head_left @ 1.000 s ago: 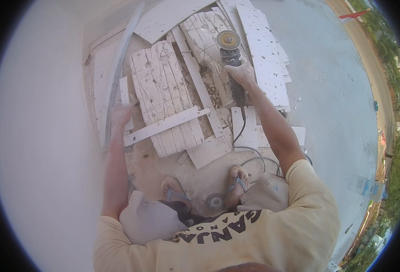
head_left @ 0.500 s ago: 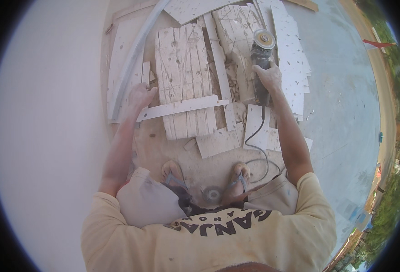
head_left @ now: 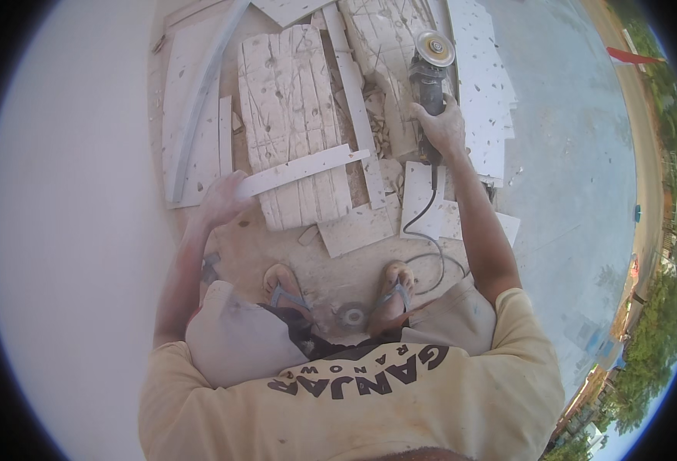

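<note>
My right hand (head_left: pixel 442 127) is wrapped round the body of a black angle grinder (head_left: pixel 430 94), whose pale round disc (head_left: pixel 435 48) points away from me. The grinder lies over the edge of a scored, dusty whitish block (head_left: pixel 388 34). On the left, my left hand (head_left: pixel 225 198) closes on the near left end of a narrow white strip (head_left: pixel 300 170); that end is hidden by the fingers. The strip slants across a second scored block (head_left: pixel 288 115), its far end reaching over a long upright-lying strip (head_left: pixel 357 115). Dust covers both hands.
A long grey metal profile (head_left: pixel 200 107) lies on a white board at the left. White speckled panels (head_left: pixel 480 92) are stacked at the right. The grinder's cord (head_left: pixel 423 219) loops near my right foot. A loose round disc (head_left: pixel 353 316) lies between my feet. A pale wall stands at left.
My left hand has come down and toward me onto the strip's left end and closed there. The view has shifted slightly; my right hand still holds the grinder.
</note>
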Demonstrator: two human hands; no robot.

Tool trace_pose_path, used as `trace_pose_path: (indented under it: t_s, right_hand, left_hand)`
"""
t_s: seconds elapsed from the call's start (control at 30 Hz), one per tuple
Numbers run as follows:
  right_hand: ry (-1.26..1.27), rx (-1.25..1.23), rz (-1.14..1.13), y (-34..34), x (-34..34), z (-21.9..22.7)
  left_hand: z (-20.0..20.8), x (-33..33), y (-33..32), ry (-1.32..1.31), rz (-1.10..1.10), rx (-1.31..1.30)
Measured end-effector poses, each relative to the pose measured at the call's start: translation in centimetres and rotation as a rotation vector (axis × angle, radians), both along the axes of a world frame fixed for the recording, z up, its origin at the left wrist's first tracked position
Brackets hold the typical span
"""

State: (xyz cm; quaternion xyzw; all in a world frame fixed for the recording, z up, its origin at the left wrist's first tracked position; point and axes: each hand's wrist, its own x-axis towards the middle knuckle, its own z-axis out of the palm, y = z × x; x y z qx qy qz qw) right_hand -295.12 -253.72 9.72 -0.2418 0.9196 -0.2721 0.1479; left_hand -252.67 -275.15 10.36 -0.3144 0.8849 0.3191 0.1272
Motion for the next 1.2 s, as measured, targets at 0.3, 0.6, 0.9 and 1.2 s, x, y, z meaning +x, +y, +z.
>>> trace_pose_path:
  t_s: [0.3,0.6,0.9,1.2]
  right_hand:
    - [-0.187,0.221,0.037,1.0,0.4,5.7]
    - [-0.317,0.585,0.103,11.6,3.8,25.5]
    - [-0.336,0.555,0.37,19.0,12.0,43.0]
    - [-0.304,0.569,1.033,15.7,14.7,44.6]
  left_hand:
    - [13.0,1.9,3.6,-0.12,0.444,0.14]
    - [38.0,10.6,12.4,-0.111,0.75,0.199]
    - [61.1,14.0,24.1,-0.083,1.087,0.34]
    - [62.9,19.4,47.2,-0.23,1.482,0.288]
